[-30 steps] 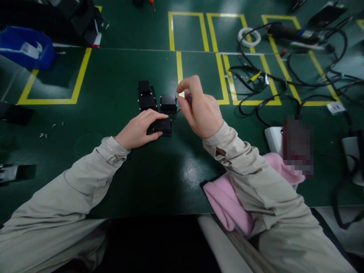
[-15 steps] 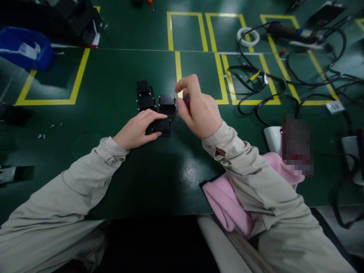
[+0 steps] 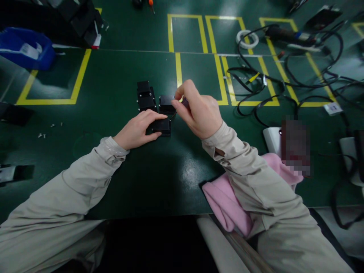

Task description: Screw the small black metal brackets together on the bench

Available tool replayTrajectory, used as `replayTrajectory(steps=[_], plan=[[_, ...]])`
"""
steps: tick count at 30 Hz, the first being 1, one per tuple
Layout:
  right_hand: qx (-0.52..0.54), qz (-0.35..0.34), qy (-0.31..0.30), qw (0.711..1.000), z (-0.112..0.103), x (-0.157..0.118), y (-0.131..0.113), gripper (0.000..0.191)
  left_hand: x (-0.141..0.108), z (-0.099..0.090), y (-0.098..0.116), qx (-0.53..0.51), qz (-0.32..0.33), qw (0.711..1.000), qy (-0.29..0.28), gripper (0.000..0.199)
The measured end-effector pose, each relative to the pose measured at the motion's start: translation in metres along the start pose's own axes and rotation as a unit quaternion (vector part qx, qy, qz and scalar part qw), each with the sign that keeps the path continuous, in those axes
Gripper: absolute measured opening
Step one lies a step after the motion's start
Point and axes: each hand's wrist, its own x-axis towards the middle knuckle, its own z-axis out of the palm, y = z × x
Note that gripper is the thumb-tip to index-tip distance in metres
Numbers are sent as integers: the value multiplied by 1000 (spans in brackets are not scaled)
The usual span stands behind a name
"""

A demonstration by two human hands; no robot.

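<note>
My left hand (image 3: 137, 130) grips a small black block (image 3: 162, 124) between thumb and fingers, holding it on the green table (image 3: 148, 170). Pinched in my right hand (image 3: 197, 110) is a screwdriver (image 3: 185, 102) with a dark handle, mostly hidden by the fingers. Its thin shaft slants down to the block's upper right corner, where a small screw shows. Just behind sits another black block (image 3: 167, 102), partly covered by my right fingertips. More black blocks (image 3: 146, 102) with small screws at their corners stand to the left of it.
Black cables (image 3: 256, 100) sprawl over the right side, near a white tape roll (image 3: 247, 39). A pink cloth (image 3: 227, 201) lies under my right forearm. At the back left is a blue bin (image 3: 27, 49). Several loose screws (image 3: 41, 135) lie at the left.
The fingers of my right hand have closed in on the screwdriver handle, with the index finger lower and nearer the thumb. My left hand and the block have stayed in place.
</note>
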Motion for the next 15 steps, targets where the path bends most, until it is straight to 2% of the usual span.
replayTrajectory(steps=[2, 7, 12, 15], plan=[[-3, 0, -5, 1000, 0, 0, 0, 40, 0, 0, 0, 3, -1, 1000, -1, 46], [-1, 1, 18, 1000, 3, -1, 1, 31, -1, 1, -1, 6, -1, 1000, 6, 46], [-13, -6, 0, 1000, 2, -1, 1, 44, -1, 2, -2, 6, 9, 1000, 12, 45], [-24, 4, 2, 1000, 1, 0, 0, 41, -1, 2, -2, 7, 8, 1000, 9, 46]])
